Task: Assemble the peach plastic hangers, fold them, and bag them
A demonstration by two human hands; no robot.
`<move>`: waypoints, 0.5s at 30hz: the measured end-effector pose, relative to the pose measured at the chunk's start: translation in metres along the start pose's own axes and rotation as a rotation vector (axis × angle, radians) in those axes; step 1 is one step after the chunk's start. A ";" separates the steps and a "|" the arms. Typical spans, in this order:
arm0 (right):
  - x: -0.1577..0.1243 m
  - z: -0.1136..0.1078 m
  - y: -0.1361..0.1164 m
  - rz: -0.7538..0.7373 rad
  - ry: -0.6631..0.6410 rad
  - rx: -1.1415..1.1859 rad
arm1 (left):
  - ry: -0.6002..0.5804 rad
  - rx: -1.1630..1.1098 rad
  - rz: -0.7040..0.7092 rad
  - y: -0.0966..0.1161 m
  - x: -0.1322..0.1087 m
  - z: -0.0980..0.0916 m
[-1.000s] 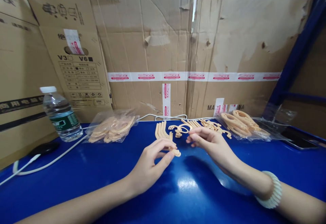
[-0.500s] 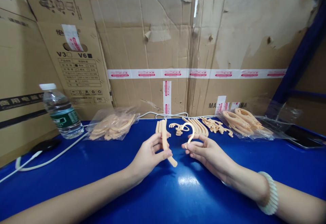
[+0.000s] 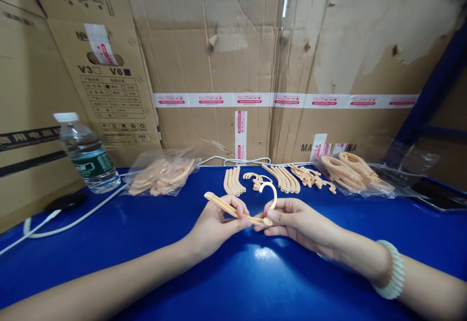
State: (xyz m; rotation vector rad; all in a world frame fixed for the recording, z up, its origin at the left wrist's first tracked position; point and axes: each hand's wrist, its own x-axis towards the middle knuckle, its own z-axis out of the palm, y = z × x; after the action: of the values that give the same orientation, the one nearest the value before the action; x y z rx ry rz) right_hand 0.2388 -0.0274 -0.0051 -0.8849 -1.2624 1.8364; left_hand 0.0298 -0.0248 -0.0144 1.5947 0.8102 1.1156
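Note:
My left hand [image 3: 222, 221] is closed on a beige plastic hanger arm [image 3: 224, 205], which slants down to the right. My right hand [image 3: 288, 216] pinches a beige hanger hook [image 3: 274, 195], its curve standing upward. The arm's lower right end meets the hook's base between both hands; whether they are joined I cannot tell. Behind the hands lie a row of hanger arms [image 3: 233, 181], a few loose hooks [image 3: 251, 180], a second row of arms [image 3: 282, 179] and a pile of small beige pieces [image 3: 309, 176].
Bags of beige hanger parts lie at left [image 3: 160, 175] and right [image 3: 359, 175]. A water bottle [image 3: 89, 158] and a black mouse-like object [image 3: 67, 201] with cables stand left. A phone [image 3: 440, 194] lies far right. Cardboard [image 3: 211, 131] walls the blue table's [image 3: 175, 282] back.
My left hand has turned the hanger arm from nearly upright to a slant and brought its end against the hook's base. The hands are closer together. The view has shifted slightly.

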 end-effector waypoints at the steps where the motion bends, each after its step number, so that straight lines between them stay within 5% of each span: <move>1: 0.000 0.000 0.000 0.000 -0.012 -0.003 | -0.008 -0.002 0.000 0.000 -0.001 0.000; 15: 0.002 0.004 0.005 -0.052 0.049 -0.027 | -0.068 0.298 0.208 0.011 -0.009 0.001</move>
State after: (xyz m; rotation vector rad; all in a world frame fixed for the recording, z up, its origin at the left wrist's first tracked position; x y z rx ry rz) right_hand 0.2333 -0.0292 -0.0089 -0.8977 -1.2712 1.7510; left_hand 0.0275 -0.0364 -0.0066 1.9922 0.8065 1.1173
